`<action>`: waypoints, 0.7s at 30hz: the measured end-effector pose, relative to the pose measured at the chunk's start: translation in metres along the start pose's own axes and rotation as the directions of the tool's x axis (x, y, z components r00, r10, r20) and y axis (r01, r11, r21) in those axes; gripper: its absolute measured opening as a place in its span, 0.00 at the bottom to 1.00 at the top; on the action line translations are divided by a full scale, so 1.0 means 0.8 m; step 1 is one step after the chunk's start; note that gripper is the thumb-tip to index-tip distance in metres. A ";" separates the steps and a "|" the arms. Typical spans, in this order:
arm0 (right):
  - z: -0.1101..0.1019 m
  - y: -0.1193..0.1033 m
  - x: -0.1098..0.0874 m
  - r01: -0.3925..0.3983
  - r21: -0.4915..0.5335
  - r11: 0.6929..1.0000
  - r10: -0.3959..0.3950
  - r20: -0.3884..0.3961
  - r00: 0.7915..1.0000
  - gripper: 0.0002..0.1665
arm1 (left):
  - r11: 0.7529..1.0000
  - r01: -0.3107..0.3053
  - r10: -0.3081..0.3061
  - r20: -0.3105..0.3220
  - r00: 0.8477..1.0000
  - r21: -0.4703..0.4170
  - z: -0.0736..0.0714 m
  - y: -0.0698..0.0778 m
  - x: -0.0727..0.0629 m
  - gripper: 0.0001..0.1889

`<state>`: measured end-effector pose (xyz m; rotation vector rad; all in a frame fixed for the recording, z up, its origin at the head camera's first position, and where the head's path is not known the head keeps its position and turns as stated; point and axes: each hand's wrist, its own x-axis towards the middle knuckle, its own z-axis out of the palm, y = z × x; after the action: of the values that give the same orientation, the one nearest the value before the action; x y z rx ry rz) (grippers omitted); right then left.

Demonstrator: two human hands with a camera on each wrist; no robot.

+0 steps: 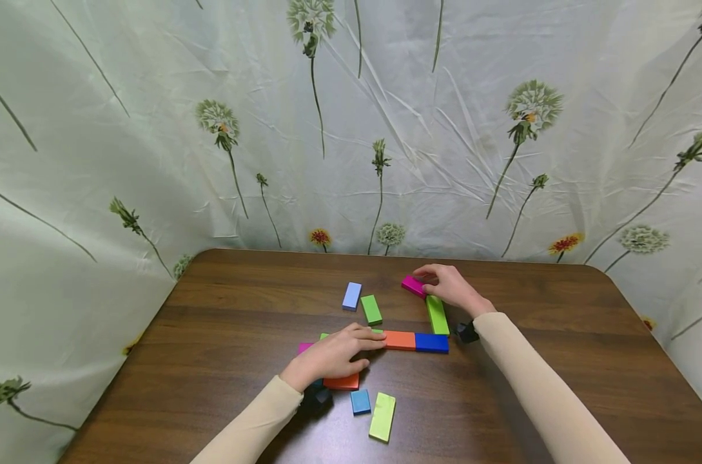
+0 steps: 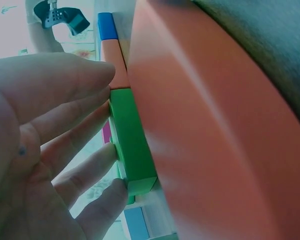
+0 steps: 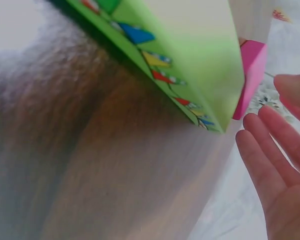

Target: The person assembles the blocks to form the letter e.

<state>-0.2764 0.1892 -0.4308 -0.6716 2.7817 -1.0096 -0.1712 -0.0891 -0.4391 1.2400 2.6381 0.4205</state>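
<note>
Flat coloured blocks lie on a brown wooden table. My left hand [image 1: 339, 353] stretches over one group with straight fingers, its fingertips at a green block [image 2: 132, 135]. An orange block [image 1: 399, 340] and a dark blue block [image 1: 432, 343] continue that row to the right. From the blue end a lime block [image 1: 437, 316] runs away toward the back, and a magenta block [image 1: 412, 285] lies at its far end. Beside the magenta block is my right hand [image 1: 452, 287], fingers spread and not wrapped around it. The left hand partly hides a red-orange block [image 1: 341, 382].
Behind the row lie a light blue block [image 1: 352, 296] and a short green block [image 1: 371, 310]. Nearer the front are a small blue block [image 1: 360, 402] and a yellow-green block [image 1: 382, 417]. A flowered curtain [image 1: 351, 129] hangs behind the table's back edge.
</note>
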 end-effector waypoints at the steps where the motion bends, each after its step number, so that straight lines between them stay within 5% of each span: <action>1: -0.001 0.000 -0.003 0.009 0.005 1.000 -0.009 -0.009 1.000 0.20 | 1.000 -0.001 0.001 0.000 1.000 0.000 0.000 0.000 0.000 0.24; 21: 0.004 -0.019 -0.068 0.093 -0.060 0.994 -0.098 -0.072 0.993 0.20 | 1.000 -0.009 0.009 -0.006 1.000 0.027 -0.003 0.005 0.000 0.23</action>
<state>-0.2211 0.2007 -0.4266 -0.7976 2.8773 -0.9952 -0.1689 -0.0868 -0.4353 1.2608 2.6523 0.3923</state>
